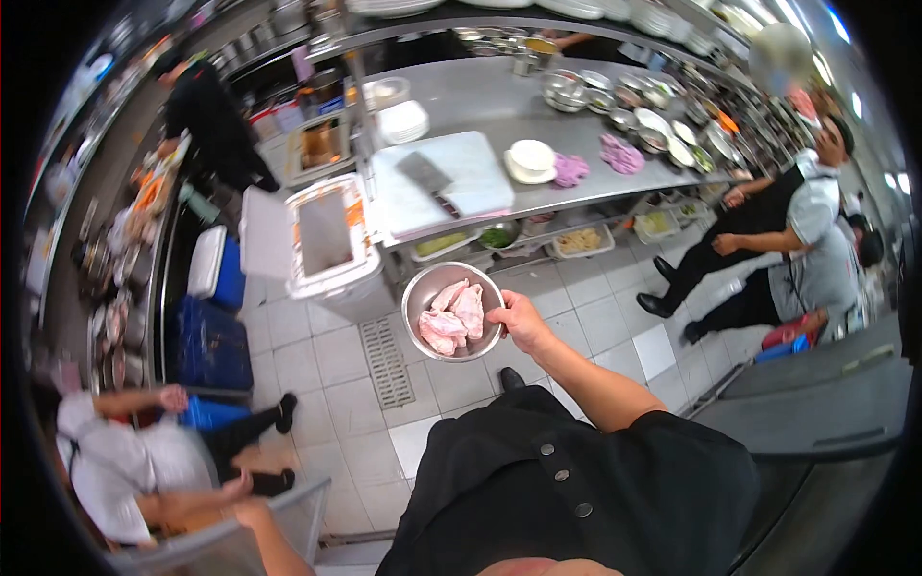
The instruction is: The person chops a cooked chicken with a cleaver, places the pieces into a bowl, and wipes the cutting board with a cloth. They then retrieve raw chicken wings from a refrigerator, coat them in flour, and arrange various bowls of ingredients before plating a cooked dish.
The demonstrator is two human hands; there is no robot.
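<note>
My right hand (520, 322) grips the rim of a round steel bowl (414, 326), thumb over the edge. Several raw pink chicken pieces (468, 312) lie inside the bowl. The bowl is held in the air in front of my body, above the tiled floor. At the lower left, my left hand (254, 516) is closed at the edge of a grey door (298, 509); its fingers are partly hidden. A co-worker's hand is close to it.
A steel counter (461, 91) ahead bears a white cutting board (480, 178) with a cleaver (424, 176), plates, pink cloths and several bowls. A white bin (331, 288) stands left of it. Co-workers stand left and right. A floor drain (386, 365) lies below.
</note>
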